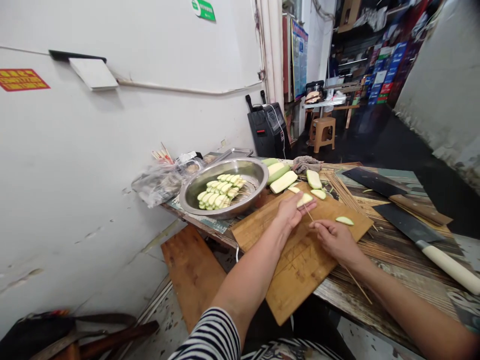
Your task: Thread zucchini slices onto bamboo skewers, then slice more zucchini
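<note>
My left hand (291, 210) is closed around a pale green-edged zucchini slice (304, 200) above the wooden cutting board (296, 280). Pinched in my right hand (335, 241) is a thin wooden skewer (359, 285); its front part reaches the slice, and its long rear end sticks out behind the hand. Whether the tip is inside the slice I cannot tell. A loose slice (344, 220) lies on the board to the right. Further slices and halved zucchini (284, 182) rest at the board's far edge. Skewered slices (220, 191) are stacked in a steel basin (258, 190) on the left.
Two cleavers, one with a brown handle (420, 209) and one with a white handle (450, 265), lie at the table's right. Bare skewers (343, 192) lie beyond the board, near a crumpled cloth (306, 164). Plastic bags (159, 185) sit left, against the wall. A black speaker (268, 130) stands behind.
</note>
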